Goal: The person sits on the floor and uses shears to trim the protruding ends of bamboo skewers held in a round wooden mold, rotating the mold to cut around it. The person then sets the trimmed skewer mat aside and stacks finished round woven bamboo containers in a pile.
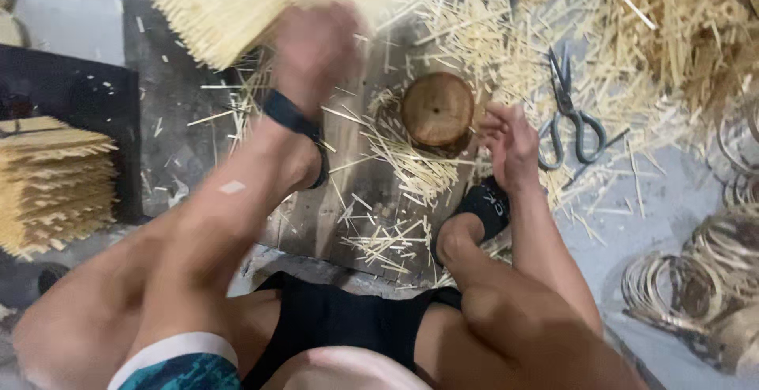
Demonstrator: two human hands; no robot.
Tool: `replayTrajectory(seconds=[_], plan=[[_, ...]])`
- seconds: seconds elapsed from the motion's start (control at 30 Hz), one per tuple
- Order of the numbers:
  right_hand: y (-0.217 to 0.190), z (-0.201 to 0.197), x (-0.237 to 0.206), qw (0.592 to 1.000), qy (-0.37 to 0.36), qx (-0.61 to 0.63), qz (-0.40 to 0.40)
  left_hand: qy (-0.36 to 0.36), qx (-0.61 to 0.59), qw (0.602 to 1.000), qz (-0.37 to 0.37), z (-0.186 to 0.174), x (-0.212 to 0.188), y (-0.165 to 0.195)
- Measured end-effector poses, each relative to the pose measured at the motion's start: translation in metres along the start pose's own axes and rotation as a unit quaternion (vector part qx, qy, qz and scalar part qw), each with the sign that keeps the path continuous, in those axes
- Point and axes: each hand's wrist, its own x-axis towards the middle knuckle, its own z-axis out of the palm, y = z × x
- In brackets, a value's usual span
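A pair of grey-handled scissors [571,113] lies closed on the floor [680,200], amid loose straw-coloured slivers [632,58] heaped toward the upper right. Coiled rings of thin strip [696,279] are stacked at the lower right. At the left edge, a layered stack of cut pale sticks [47,184] rests against a dark slab [71,89]. Scattered splinters cover a worn wooden board [316,216] at centre.

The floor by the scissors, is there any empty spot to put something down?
Bare grey floor shows below the scissors, up to the coiled rings. Another bare patch lies top left, above the stacked sticks. Around the wooden block, loose sticks crowd everything.
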Motion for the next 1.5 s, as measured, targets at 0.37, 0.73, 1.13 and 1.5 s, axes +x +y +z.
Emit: replayTrajectory(seconds=[0.37,0.73,1.13,1.5], plan=[[0.030,-0.003,0.014,0.947,0.086,-0.307,-0.047,0.107,-0.433,0.884,-0.141,0.104,-0.080,0.119],[0.048,-0.026,0.003,0.899,0.113,-0.415,-0.085,-0.205,-0.639,0.682,-0.291,0.146,-0.071,0.094],[-0.201,-0.311,-0.022,0.294,0.291,-0.910,-0.023,-0.081,-0.699,0.603,-0.377,0.108,-0.075,0.078],[-0.119,-0.302,-0.082,0.569,0.180,-0.802,-0.022,0.032,-0.668,0.665,-0.333,0.103,-0.105,0.045]])
